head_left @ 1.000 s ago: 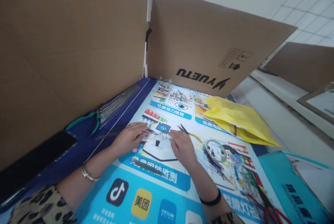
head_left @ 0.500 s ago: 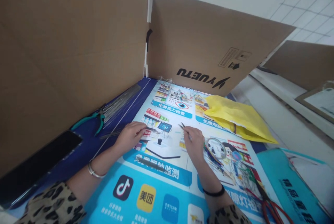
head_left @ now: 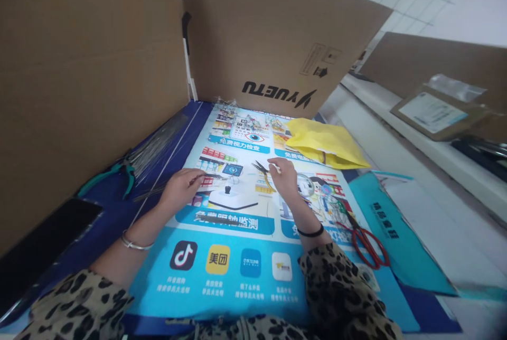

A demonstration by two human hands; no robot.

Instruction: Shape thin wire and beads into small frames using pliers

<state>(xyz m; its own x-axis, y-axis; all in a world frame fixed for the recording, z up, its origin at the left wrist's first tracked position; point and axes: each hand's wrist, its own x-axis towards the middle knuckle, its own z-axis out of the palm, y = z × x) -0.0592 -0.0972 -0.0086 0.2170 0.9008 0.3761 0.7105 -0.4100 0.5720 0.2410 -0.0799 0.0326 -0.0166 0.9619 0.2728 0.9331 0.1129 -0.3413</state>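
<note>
My left hand (head_left: 182,188) is closed, its thumb and fingertips pinching a thin dark wire (head_left: 214,176) that reaches right over the printed sheet. My right hand (head_left: 283,175) is loosely curled, with its fingers parted. Just left of its fingertips are small snips (head_left: 263,171) with dark blades spread and a yellowish handle; the hand no longer wraps round them. Under both hands lies the blue and white printed sheet (head_left: 158,290).
Teal-handled pliers (head_left: 129,179) and a bundle of thin wires (head_left: 156,144) lie at left near a black phone-like slab (head_left: 43,253). Red-handled scissors (head_left: 370,245), a yellow bag (head_left: 328,144) and a teal packet (head_left: 390,224) are at right. Cardboard walls (head_left: 269,39) stand behind.
My right hand has loosened from the snips, which now show spread beside the fingers. My left hand keeps its pinch. The whole view has shifted right, showing more of the near edge.
</note>
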